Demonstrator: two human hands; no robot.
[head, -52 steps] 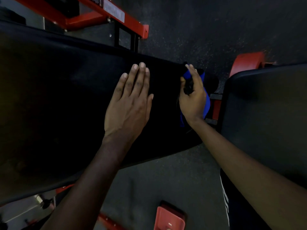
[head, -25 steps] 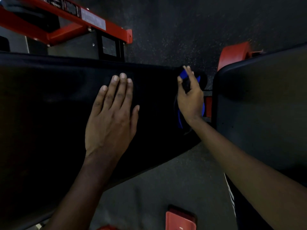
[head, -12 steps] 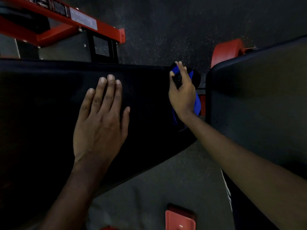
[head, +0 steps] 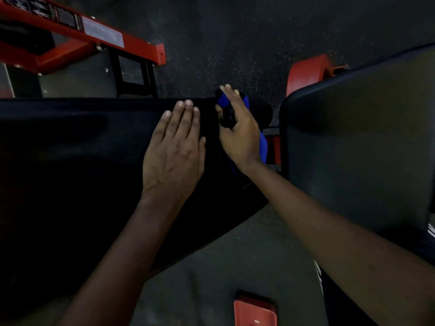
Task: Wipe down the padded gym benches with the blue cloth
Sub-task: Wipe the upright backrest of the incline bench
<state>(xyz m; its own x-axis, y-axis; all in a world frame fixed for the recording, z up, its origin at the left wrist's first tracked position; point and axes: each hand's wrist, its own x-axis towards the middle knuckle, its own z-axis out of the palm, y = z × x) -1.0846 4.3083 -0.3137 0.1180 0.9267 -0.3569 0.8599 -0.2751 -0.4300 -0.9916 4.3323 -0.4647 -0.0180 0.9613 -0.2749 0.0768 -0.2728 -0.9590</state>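
Note:
A long black padded bench [head: 82, 165] runs across the left and centre. My left hand [head: 175, 154] lies flat on its top with straight fingers, close to the right end. My right hand [head: 239, 135] grips the blue cloth [head: 263, 147] against that right end of the pad, fingers curled over the edge; blue folds show above the fingers and beside the wrist. A second dark padded bench [head: 357, 147] fills the right side, a narrow gap away from my right hand.
A red steel frame [head: 77, 38] with a label crosses the top left above black uprights. Red frame parts show at the gap [head: 306, 74] and on the speckled dark floor near the bottom [head: 255, 311].
My left hand has slid right along the pad, now close beside my right hand. The right hand stays gripping the cloth at the pad's end, shifting slightly along the edge.

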